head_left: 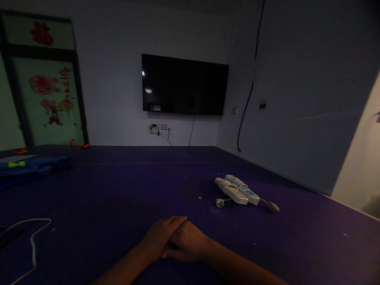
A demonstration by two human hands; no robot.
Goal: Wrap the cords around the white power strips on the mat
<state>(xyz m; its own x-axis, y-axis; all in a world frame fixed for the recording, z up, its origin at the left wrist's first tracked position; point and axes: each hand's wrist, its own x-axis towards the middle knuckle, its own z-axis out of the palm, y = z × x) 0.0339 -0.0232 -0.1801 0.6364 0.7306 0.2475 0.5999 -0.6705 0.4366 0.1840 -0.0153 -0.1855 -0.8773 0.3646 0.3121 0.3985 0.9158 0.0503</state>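
Note:
Both my hands rest on the dark purple mat (118,198) in front of me, one laid over the other. My left hand (162,235) comes in from the lower left, its fingers stretched flat across the back of my right hand (188,242). My right hand lies palm down beneath it, its fingertips partly hidden. Neither hand holds anything. Nearest to them, further off to the right, lie two white power strips (237,190) side by side, with a white plug (219,203) and a grey plug (271,206) at their ends.
A white cable (32,237) curls on the mat at the left edge. A blue bag (32,166) lies at the far left. A dark television (184,85) hangs on the far wall above a wall socket (158,128). A glass door with red decorations (47,95) stands at left.

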